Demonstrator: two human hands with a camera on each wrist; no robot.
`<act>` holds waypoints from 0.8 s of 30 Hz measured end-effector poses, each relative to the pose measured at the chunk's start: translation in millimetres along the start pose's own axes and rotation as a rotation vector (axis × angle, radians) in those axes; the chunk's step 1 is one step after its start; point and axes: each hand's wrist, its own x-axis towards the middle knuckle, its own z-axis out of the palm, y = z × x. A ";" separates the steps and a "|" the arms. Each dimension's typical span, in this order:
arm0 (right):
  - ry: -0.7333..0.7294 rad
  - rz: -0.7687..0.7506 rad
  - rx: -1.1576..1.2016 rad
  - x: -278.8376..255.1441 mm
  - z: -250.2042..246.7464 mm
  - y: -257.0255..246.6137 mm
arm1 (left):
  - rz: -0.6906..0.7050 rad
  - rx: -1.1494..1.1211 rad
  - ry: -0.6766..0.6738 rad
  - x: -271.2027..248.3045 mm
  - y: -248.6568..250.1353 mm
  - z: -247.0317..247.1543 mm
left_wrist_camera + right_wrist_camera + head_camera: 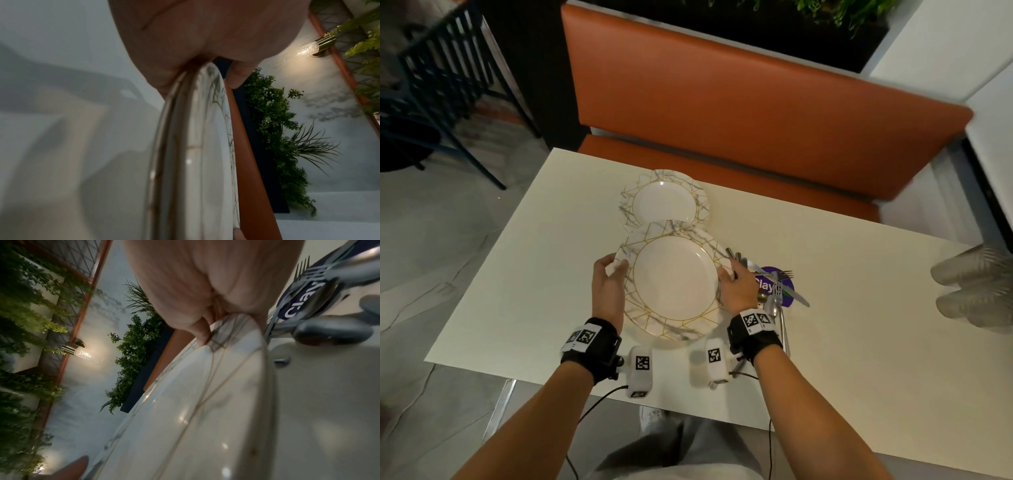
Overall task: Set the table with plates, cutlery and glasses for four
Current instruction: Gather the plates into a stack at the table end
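Observation:
A white marble-patterned plate (674,284) with gold lines is held at the table's near middle between both hands. My left hand (609,274) grips its left rim, thumb on top. On the other side, my right hand (732,277) grips the right rim. In the left wrist view the plate's edge (195,146) shows layered rims under my left hand (201,68); I cannot tell whether it is one plate or a stack. In the right wrist view my right hand (216,313) curls over the plate (185,418). A second matching plate (664,202) lies flat just beyond, its near edge overlapped.
A pile of forks, knives and spoons (777,287) lies on a purple coaster right of my right hand, and the same cutlery (320,288) shows in the right wrist view. Stacked clear cups (976,291) lie at the table's (551,274) right edge. An orange bench (722,113) runs behind.

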 end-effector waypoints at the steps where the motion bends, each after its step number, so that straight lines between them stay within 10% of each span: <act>1: 0.015 0.016 0.033 -0.7 2.4 -2.5 | 0.029 0.005 -0.013 -2.2 0.9 1.0; 12: -0.204 -0.091 -0.248 41.1 7.3 -42.8 | 0.220 0.308 0.259 20.9 5.3 10.0; 24: -0.201 0.098 -0.328 180.7 31.2 -98.1 | 0.269 0.295 0.270 28.5 -1.8 -0.2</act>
